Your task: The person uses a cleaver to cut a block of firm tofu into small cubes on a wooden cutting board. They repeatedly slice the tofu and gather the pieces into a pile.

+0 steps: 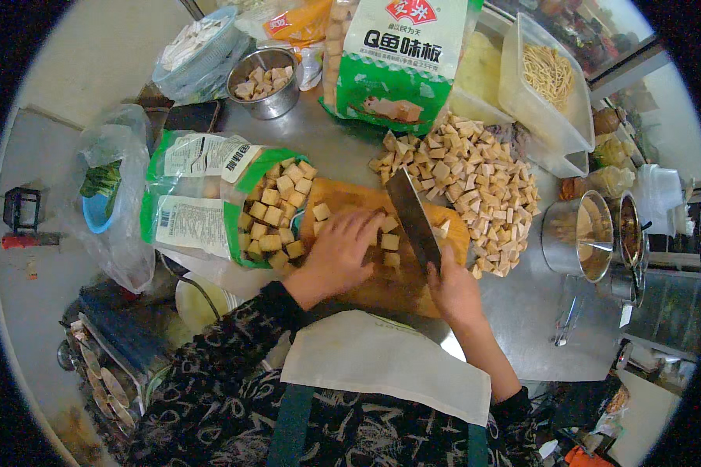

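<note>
My right hand is closed round the handle of a cleaver, whose blade stands over the right part of a wooden cutting board. My left hand lies over the board's left half with its fingers bent; whether something is under them is hidden. Several tan food cubes sit on the board between my left hand and the blade. Left of the board, an open green and clear plastic bag lies on its side with whole cubes at its mouth. Beyond the blade spreads a large heap of cut pieces.
A steel pot of pieces and a full green bag stand at the back. Clear plastic tubs are at the back right, steel pots at the right. A blue basket and a plastic bag of greens are leftward.
</note>
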